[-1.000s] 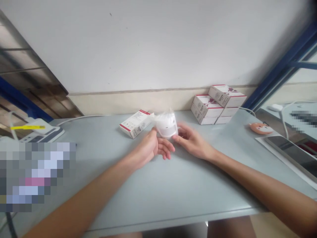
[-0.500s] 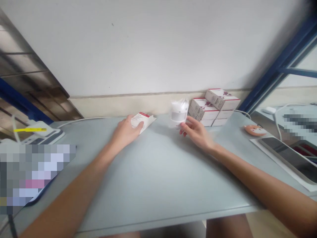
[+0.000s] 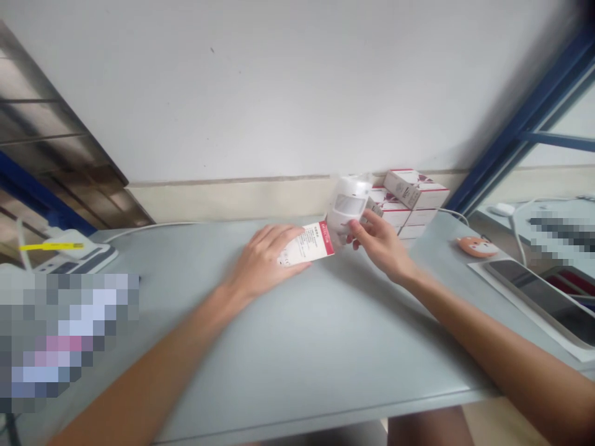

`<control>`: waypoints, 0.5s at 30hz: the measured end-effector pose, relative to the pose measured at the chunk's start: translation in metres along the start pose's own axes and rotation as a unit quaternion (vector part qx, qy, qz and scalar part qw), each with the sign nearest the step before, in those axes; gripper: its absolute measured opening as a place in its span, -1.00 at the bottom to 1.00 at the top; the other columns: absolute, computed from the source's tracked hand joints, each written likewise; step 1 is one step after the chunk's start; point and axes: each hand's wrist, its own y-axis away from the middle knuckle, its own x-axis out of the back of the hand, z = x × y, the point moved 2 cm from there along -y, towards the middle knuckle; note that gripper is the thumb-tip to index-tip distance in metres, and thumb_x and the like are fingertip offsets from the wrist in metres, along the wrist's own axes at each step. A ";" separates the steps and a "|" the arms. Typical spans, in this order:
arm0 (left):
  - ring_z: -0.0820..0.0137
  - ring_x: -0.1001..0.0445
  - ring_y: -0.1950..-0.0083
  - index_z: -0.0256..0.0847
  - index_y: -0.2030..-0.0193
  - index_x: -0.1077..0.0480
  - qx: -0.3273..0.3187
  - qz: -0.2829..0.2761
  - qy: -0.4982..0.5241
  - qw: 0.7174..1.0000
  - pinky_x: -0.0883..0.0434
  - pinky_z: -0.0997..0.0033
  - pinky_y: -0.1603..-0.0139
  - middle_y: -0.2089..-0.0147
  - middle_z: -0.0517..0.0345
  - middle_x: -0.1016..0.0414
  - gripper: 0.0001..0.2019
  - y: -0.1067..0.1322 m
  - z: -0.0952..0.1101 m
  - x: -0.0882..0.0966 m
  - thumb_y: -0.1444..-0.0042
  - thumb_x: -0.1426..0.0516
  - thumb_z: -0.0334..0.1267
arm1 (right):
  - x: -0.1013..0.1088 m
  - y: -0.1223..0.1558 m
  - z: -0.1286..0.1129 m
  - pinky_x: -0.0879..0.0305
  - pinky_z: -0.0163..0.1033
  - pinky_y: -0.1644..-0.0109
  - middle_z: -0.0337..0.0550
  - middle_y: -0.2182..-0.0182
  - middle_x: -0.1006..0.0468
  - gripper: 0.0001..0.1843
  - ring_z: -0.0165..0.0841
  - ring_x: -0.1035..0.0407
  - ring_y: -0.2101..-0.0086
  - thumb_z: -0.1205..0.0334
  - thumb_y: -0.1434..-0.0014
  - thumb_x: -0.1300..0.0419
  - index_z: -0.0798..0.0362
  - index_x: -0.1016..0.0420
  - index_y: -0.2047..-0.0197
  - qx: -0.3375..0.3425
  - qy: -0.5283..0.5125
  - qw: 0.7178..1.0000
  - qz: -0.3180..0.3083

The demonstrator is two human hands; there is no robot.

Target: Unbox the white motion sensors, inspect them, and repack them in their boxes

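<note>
so, from where i stand, the white sensor point(image 3: 351, 203) is outside the carton point(image 3: 307, 243), held up just beside its red-banded end; whether the two touch i can't tell. the right hand point(image 3: 380, 240) pinches it, thumb on the front face, other fingers partly hidden behind. clear plastic point(image 3: 342, 238) seems to hang around it. the left hand point(image 3: 263, 260) clasps the carton above the table point(image 3: 297, 347), thumb along the near edge, fingers over the far one. i'd judge the work midway, with sensor and carton apart; how much is left i can't say. the red band seems to read "detector", while the smaller lines on the white panel are too blurred. behind, the stacked boxes point(image 3: 432, 199) carry similar red edging, but i can make out no brand.
</note>
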 end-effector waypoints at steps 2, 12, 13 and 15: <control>0.06 -0.60 -0.23 -0.11 -0.30 -0.43 -0.005 0.020 0.014 1.000 -0.51 -0.01 -0.29 -0.23 -0.10 -0.63 -0.45 0.001 0.001 -0.001 -0.22 -0.38 -0.08 | -0.003 0.001 -0.001 -0.43 -0.12 0.23 -0.16 0.37 -0.63 -0.45 -0.28 -0.46 0.37 -0.33 -0.36 -0.22 -0.02 -0.51 -0.08 -0.002 -0.016 1.000 0.001; 0.08 -0.61 -0.20 -0.08 -0.22 -0.41 -0.024 0.111 0.010 0.993 -0.55 -0.04 -0.24 -0.21 -0.11 -0.62 -0.48 0.000 0.007 0.003 -0.17 -0.43 -0.11 | -0.017 0.011 -0.004 -0.46 0.03 -0.12 -0.01 -0.02 -0.70 -0.51 -0.10 -0.57 -0.01 -0.29 -0.35 -0.26 -0.02 -0.60 0.01 -0.025 -0.068 0.996 -0.050; 0.09 -0.61 -0.19 -0.08 -0.21 -0.41 -0.019 0.112 0.017 0.993 -0.56 -0.02 -0.22 -0.20 -0.10 -0.63 -0.48 0.000 0.008 0.003 -0.18 -0.43 -0.11 | -0.017 0.011 -0.004 -0.46 0.03 -0.10 -0.01 -0.01 -0.71 -0.50 -0.11 -0.57 0.01 -0.28 -0.34 -0.27 -0.02 -0.59 -0.01 -0.033 -0.076 0.996 -0.045; 0.10 -0.61 -0.18 -0.08 -0.21 -0.41 -0.007 0.106 0.028 0.994 -0.57 -0.01 -0.20 -0.19 -0.09 -0.63 -0.49 -0.001 0.010 0.002 -0.18 -0.42 -0.09 | -0.018 0.011 -0.002 -0.49 0.03 -0.04 -0.02 0.07 -0.72 -0.43 -0.13 -0.60 0.10 -0.27 -0.28 -0.35 -0.03 -0.51 -0.13 -0.047 -0.096 0.994 -0.016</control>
